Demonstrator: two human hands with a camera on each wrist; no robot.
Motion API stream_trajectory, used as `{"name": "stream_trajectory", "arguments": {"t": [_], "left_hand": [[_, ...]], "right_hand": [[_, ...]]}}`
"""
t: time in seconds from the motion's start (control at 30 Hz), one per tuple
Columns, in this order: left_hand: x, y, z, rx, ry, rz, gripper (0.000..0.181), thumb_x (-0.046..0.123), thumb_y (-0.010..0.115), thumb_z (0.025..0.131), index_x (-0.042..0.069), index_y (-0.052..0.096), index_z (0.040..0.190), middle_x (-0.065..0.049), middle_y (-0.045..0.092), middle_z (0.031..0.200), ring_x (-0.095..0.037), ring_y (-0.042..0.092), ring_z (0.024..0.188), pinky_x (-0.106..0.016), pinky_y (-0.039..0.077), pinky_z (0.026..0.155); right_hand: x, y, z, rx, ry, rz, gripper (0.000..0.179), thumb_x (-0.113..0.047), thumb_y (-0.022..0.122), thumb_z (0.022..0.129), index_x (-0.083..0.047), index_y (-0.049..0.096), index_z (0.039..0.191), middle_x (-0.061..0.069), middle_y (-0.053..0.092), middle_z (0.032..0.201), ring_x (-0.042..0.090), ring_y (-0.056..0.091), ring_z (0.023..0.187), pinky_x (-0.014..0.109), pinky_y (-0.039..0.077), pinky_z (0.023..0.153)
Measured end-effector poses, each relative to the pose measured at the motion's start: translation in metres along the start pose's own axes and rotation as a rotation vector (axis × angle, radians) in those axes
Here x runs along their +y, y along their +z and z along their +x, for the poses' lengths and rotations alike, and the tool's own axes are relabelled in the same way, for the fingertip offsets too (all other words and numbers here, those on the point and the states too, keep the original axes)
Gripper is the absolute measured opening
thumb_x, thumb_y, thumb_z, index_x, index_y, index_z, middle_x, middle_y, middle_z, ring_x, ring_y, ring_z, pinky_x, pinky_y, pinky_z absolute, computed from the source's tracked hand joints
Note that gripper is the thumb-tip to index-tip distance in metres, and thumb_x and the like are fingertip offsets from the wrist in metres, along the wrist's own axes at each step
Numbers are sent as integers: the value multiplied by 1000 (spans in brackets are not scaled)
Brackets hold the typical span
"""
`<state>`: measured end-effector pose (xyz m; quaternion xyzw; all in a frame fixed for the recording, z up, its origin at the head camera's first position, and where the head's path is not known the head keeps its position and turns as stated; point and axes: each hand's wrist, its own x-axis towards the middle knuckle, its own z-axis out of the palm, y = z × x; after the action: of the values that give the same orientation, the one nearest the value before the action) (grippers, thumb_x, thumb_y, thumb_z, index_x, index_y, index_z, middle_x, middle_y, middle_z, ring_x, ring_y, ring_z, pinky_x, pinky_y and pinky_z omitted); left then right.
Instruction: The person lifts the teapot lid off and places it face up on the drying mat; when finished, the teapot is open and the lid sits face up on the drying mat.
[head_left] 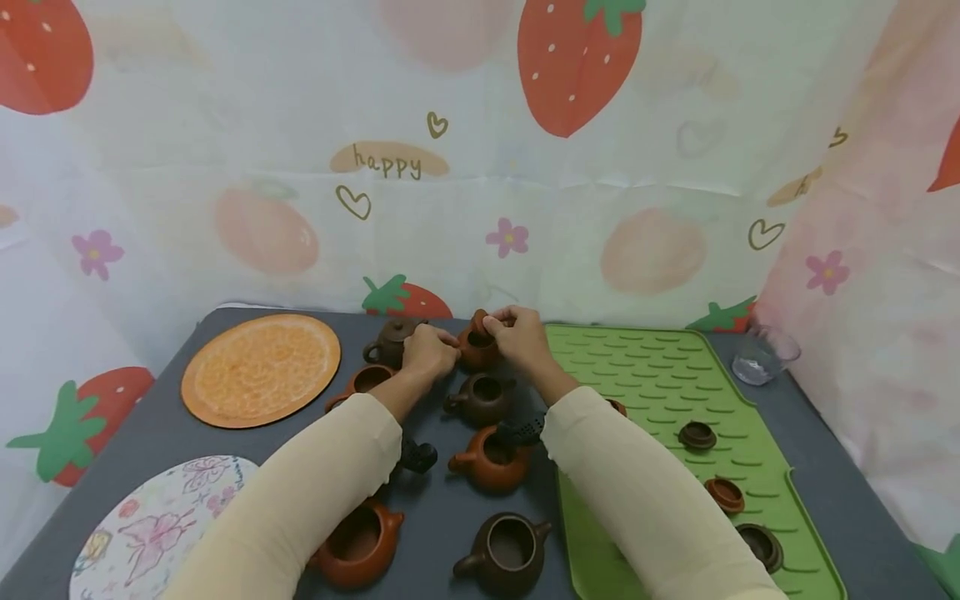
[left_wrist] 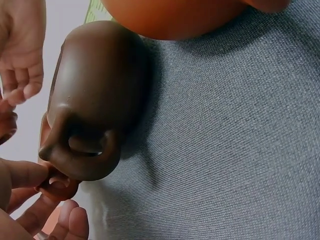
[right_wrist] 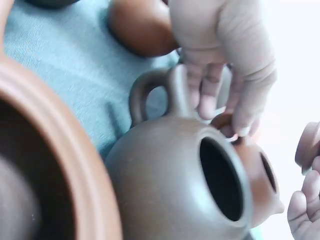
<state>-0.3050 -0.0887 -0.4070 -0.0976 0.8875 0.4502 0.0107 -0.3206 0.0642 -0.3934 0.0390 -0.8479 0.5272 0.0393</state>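
At the back of the table stands a small reddish-brown teapot (head_left: 480, 353) with its top uncovered. My left hand (head_left: 431, 353) pinches its handle (left_wrist: 61, 189) between thumb and fingers. Just above the opening, my right hand (head_left: 525, 340) holds a reddish-brown lid (right_wrist: 307, 145) by its fingertips, tilted and apart from the rim. A dark brown lidless teapot (right_wrist: 160, 170) stands directly in front, hiding part of the reddish one in both wrist views. Beside my left hand sits a dark teapot (head_left: 388, 340) with its lid on.
More lidless teapots stand nearer, among them an orange one (head_left: 487, 471), a dark one (head_left: 517, 575) and a red-brown one (head_left: 375, 558). Lids, including a dark one (head_left: 697, 435), lie on a green mat (head_left: 622, 358). A clear glass cup (head_left: 757, 362) stands right; round mats (head_left: 258, 367) lie left.
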Motion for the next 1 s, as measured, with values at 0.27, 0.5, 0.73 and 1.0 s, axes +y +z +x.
{"name": "stream_trajectory", "arguments": {"t": [0.27, 0.5, 0.73, 1.0], "left_hand": [[2, -1, -1, -6, -20, -4, 8, 13, 71, 89, 11, 77, 95, -11, 64, 108, -31, 57, 98, -39, 50, 74], [2, -3, -2, -16, -5, -23, 9, 12, 71, 89, 10, 76, 96, -12, 63, 109, -34, 53, 107, -41, 49, 77], [1, -2, -1, -10, -3, -22, 7, 12, 71, 89, 11, 76, 94, -11, 64, 108, -31, 56, 100, -39, 50, 72], [2, -3, 0, -25, -17, -30, 8, 12, 70, 89, 11, 76, 95, -12, 61, 113, -33, 51, 105, -39, 49, 73]], "right_hand": [[-6, -18, -2, -66, 148, 454, 19, -16, 66, 94, 3, 66, 97, 14, 64, 90, 35, 61, 90, 48, 49, 85], [-10, -38, -6, -113, 219, 699, 12, -9, 61, 94, 2, 62, 97, 16, 62, 90, 28, 61, 80, 44, 51, 83], [-14, -53, -12, -160, 176, 781, 12, -9, 58, 96, 0, 58, 89, 13, 57, 85, 24, 58, 76, 39, 50, 76], [-22, -71, -19, -235, 98, 846, 19, -5, 51, 98, -6, 50, 118, 13, 58, 87, 23, 57, 74, 35, 48, 73]]}}
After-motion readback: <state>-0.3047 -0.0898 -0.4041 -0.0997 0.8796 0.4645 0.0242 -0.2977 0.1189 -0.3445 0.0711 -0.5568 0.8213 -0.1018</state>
